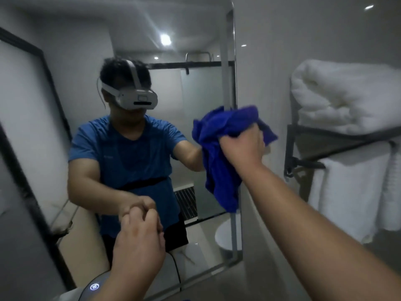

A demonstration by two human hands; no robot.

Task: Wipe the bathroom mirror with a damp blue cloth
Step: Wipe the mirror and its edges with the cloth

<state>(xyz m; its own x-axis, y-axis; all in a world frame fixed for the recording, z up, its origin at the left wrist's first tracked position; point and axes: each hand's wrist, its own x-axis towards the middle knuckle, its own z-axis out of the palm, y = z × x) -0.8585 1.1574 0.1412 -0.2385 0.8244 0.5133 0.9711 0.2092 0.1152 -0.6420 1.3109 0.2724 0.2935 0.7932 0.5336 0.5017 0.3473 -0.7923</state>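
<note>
- Nearest the lens, my right forearm (314, 224) runs up from the lower right corner, stretched out so the wipe reaches the glass.
- At its end my right hand (243, 146) is clenched round a bunched fistful of the blue cloth (221, 153), fingers buried in the folds. A wad like that makes a thick pad to press with.
- That cloth sits against the mirror (201, 88) at its right edge, about mid-height, with a loose tail hanging below the fist. It looks soft, napped and limp; I can't confirm dampness from here.
- My left hand (138, 233) is low, fingers curled in on nothing I can see, knuckles meeting their own reflection. I read that as a brace on the glass.
- On that wrist sits a band (94, 286) with a lit round emblem.
- Flat and glossy, the mirror has a thin bevelled border; hazy streaks near its top suggest wiping is left to do.
- Outward right, a dark metal rack (325, 140) on the smooth grey wall (271, 61) carries thick folded white towels (347, 98), with a hanging towel (342, 198) beneath, apart from the wiping.
</note>
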